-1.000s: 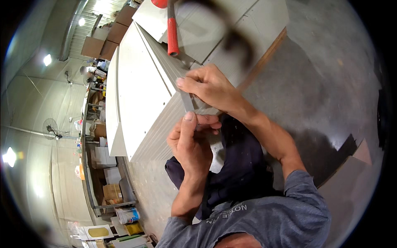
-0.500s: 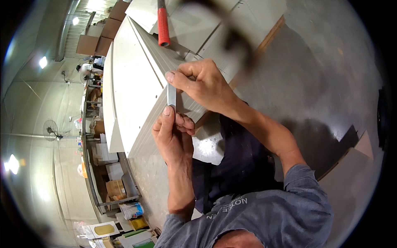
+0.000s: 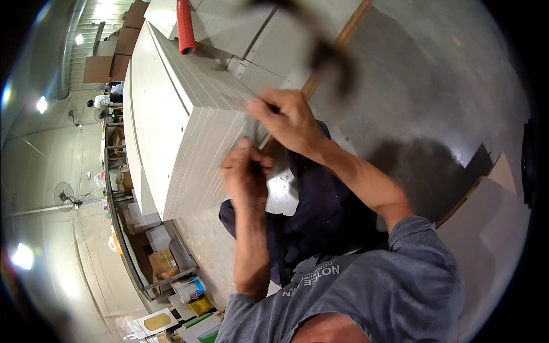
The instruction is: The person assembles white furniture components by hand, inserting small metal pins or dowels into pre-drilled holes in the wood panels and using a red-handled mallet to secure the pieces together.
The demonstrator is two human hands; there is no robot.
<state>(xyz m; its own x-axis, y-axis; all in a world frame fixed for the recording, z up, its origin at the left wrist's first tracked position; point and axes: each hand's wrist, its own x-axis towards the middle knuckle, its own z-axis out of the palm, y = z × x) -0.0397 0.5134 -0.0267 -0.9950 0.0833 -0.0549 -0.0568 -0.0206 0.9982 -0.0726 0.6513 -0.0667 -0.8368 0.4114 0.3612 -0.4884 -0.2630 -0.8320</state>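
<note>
**Hands at the corner of a stack of grey panels**

A tall stack of pale grey panels (image 3: 189,131) fills the upper left and centre of the frame, its layered edges showing as fine parallel lines. Both hands work at the corner of that stack nearest the person, a little above the middle of the picture.

The right hand (image 3: 289,120) lies over the top corner, fingers curled and pressed together as if pinching the edge of the uppermost panel or some small thing held against it; what exactly sits between the fingers is hidden by the hand itself. The left hand (image 3: 246,171) sits just below and to the left, closed into a loose fist with thumb against fingertips, touching or nearly touching the side of the stack. Whether it holds anything cannot be told.

A red-handled tool (image 3: 185,26) lies on top of the stack near the upper edge of the frame, well apart from both hands and untouched.

As a judgement: the work at this corner looks under way rather than finished, since both hands are engaged there and no panel appears lifted off or shifted.

The concrete floor (image 3: 434,86) spreads across the right. Shelving with boxes (image 3: 160,263) runs along the lower left.
</note>
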